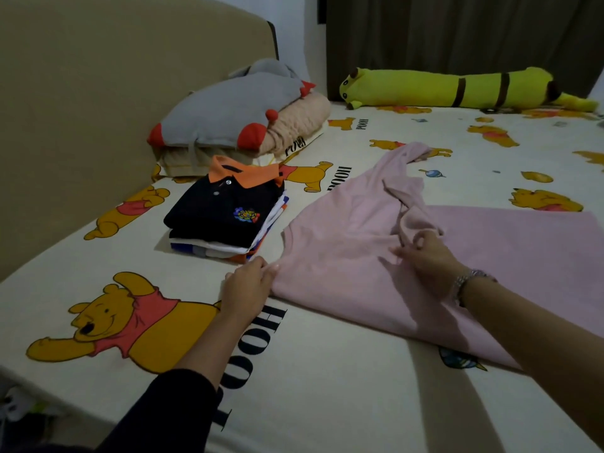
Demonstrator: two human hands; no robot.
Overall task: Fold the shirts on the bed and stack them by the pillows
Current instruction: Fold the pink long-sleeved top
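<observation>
Several things crowd the head end of the bed [327,403]: a grey cushion with red corners [228,106] lies on a peach pillow [304,120], both against the tan headboard [98,93]. Just in front of them sits a stack of folded shirts [225,220], a black polo with an orange collar on top, white and blue layers showing beneath. Along the far edge, under dark curtains [457,34], stretches a long yellow plush toy [457,88]. Nothing lies between the hands and the stack but bare bedsheet, cream with printed bears.

Right edge of frame cuts off the pink shirt [343,243], so its full spread cannot be seen. Its far sleeve is bunched and hard to read. Floor at lower left is dark; a blurred shape there cannot be made out.

Pink shirt lies mid-bed, just right of the stack and not touching it. Mostly flat, with a rumpled ridge running from the far sleeve to the middle.

Left hand [248,286], arm in a dark sleeve, grips the shirt's near-left corner, fingers curled on the cloth at the edge. Right hand [425,256], with a metal watch [470,279] on the wrist, pinches a raised fold of cloth at the shirt's centre, fingertips closed on it.
</observation>
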